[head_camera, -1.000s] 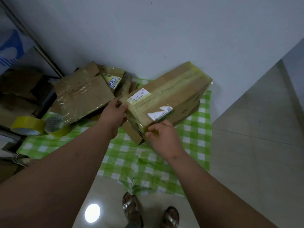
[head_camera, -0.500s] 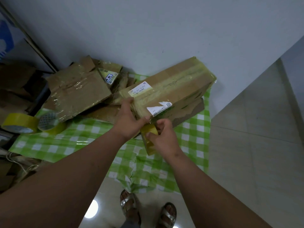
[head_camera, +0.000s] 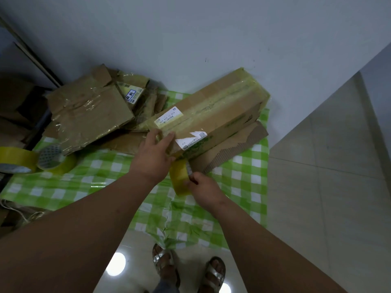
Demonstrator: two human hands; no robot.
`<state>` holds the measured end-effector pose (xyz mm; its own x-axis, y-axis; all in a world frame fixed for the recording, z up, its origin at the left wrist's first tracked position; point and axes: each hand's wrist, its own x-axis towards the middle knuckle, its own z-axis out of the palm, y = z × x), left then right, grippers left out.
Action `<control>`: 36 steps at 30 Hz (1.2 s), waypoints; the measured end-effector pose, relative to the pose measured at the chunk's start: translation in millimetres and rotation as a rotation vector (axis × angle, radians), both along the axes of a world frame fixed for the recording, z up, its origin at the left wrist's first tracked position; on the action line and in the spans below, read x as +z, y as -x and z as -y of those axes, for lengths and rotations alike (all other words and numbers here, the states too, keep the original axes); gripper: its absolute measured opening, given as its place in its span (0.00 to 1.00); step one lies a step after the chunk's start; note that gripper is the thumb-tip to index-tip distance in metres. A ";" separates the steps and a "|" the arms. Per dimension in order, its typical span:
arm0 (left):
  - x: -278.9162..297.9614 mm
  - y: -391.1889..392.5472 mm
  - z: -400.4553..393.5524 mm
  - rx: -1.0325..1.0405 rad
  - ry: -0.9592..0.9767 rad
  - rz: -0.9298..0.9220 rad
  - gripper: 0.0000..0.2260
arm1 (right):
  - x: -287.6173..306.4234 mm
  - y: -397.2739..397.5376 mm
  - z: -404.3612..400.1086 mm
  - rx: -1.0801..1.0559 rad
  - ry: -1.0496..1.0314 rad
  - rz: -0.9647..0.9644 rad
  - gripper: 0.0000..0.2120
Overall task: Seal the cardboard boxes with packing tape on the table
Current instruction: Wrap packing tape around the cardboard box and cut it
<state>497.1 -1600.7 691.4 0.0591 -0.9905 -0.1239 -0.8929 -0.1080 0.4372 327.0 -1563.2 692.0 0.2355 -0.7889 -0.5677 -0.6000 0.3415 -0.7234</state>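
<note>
Right, box (head_camera: pixel 211 117) on counter (head_camera: pixel 88 178), near end held flat under my open left hand (head_camera: pixel 154 157); right hand (head_camera: pixel 204 187) pinching tape roll (head_camera: pixel 179 178). Risk: tape wrinkles/sticks to itself if roll twists.

The long brown cardboard box (head_camera: pixel 213 117) looks matt, banded with glossy yellowish tape. The flattened brown cardboard sheet (head_camera: pixel 88 115) carries crinkled shiny film. The green-and-white checked plastic cloth (head_camera: pixel 101 176) has a slight sheen; the pale floor tiles (head_camera: pixel 317 197) are polished.
</note>
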 end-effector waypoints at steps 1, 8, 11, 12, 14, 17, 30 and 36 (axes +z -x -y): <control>0.3 -0.7 1.4 0.002 -0.001 0.004 0.31 | -2.0 -1.3 -0.2 0.023 0.014 -0.015 0.11; -1.6 1.3 6.8 -0.041 -0.050 0.094 0.30 | -12.8 -6.6 -8.2 0.081 0.120 -0.060 0.12; -1.5 0.4 8.4 -0.050 -0.070 0.102 0.30 | -17.9 -1.9 -14.6 0.067 0.128 -0.045 0.11; -1.4 0.0 8.6 -0.051 -0.074 0.098 0.30 | -19.6 -0.6 -17.3 0.046 0.128 -0.036 0.12; -0.9 -0.5 8.6 -0.052 -0.070 0.086 0.30 | -22.4 0.2 -20.5 0.015 0.131 -0.014 0.14; -1.1 0.6 6.6 -0.033 -0.057 0.063 0.30 | -23.5 0.4 -19.6 0.028 0.123 -0.016 0.14; -20.3 31.5 -26.0 0.614 -0.161 -0.813 0.17 | -19.9 24.8 -7.2 -0.064 -0.030 0.045 0.13; -22.9 36.9 -31.4 0.673 -0.258 -0.890 0.06 | -41.9 47.8 7.9 -0.075 0.290 -0.271 0.08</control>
